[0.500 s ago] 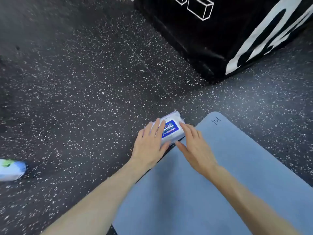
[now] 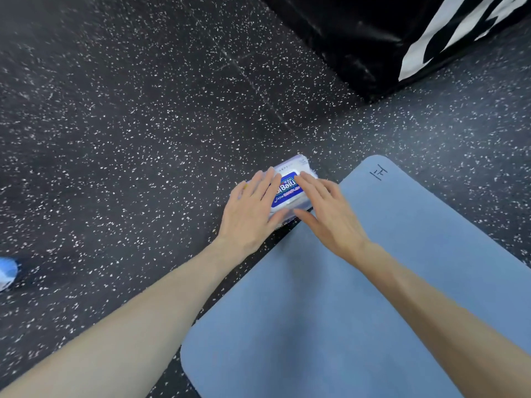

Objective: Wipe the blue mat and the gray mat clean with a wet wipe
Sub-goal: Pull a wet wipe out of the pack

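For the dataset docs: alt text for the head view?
Both hands, left hand and right hand, rest on a wipes pack lying on the speckled floor at the edge of a blue mat. A black box stands beyond.

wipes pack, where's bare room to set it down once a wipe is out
Free: the blue mat between the forearms, and the speckled floor left of the wipes pack. Crowded: the mat's edge where the left hand and right hand meet on the pack.
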